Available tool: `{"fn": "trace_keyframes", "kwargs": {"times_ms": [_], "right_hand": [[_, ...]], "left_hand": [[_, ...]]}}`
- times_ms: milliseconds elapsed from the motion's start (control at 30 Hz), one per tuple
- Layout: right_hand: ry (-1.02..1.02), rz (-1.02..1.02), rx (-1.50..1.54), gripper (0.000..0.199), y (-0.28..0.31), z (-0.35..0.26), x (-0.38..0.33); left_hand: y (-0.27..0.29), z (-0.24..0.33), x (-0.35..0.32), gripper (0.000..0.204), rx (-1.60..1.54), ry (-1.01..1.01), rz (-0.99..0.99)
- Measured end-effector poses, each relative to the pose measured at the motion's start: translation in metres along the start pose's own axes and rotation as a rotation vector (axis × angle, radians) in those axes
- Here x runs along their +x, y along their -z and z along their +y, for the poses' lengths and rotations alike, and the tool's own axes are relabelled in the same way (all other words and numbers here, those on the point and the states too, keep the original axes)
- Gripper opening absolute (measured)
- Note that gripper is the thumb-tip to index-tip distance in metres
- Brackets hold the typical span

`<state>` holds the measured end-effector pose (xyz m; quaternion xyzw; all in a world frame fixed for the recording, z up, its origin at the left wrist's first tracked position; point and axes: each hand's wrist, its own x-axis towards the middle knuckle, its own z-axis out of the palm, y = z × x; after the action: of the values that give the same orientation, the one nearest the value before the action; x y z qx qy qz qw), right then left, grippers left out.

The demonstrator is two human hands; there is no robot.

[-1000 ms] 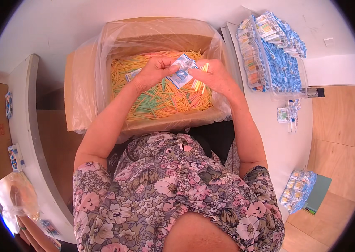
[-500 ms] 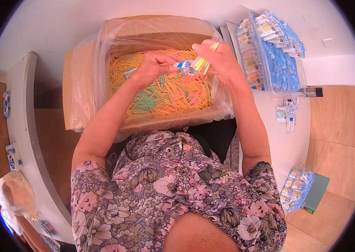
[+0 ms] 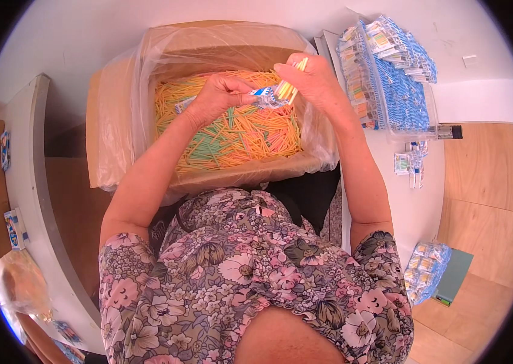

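My left hand (image 3: 217,100) pinches a small clear packet (image 3: 268,99) with a blue and white printed band. Its fingers and thumb are closed on the packet's edge. In my right hand (image 3: 317,85) is a little bundle of thin yellow sticks (image 3: 288,89), gripped between thumb and fingers. The lower ends of the bundle are at the packet; whether they are inside its mouth I cannot tell. Both hands are over a cardboard box (image 3: 100,127) lined with clear plastic. Loose sticks (image 3: 238,142) in yellow, orange, green and pink fill its bottom.
At the right, a clear plastic bin (image 3: 399,130) full of blue and white packets stands on a white table (image 3: 384,164). Loose packets (image 3: 411,164) lie in front of it, and a blue bundle of packets (image 3: 427,270) sits lower right. Another person's arm (image 3: 37,337) shows at lower left.
My right hand has shifted slightly left, and the bundle's lower ends are a little closer to the packet. My left hand keeps its pinch. The whole view has shifted slightly.
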<state>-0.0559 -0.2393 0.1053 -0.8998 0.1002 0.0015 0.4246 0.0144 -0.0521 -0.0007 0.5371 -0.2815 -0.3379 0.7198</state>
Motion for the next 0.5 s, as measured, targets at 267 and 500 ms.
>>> {"fn": "trace_keyframes", "kwargs": {"times_ms": [267,500], "right_hand": [[0.115,-0.027,-0.079,0.033,-0.015,-0.022,-0.006],[0.155,0.003,0.122,0.026,-0.016,-0.009,-0.014]], "left_hand": [[0.005,-0.008,-0.002,0.019,-0.041,0.087,-0.032],[0.004,-0.007,-0.005,0.024,-0.069,0.115,-0.028]]}}
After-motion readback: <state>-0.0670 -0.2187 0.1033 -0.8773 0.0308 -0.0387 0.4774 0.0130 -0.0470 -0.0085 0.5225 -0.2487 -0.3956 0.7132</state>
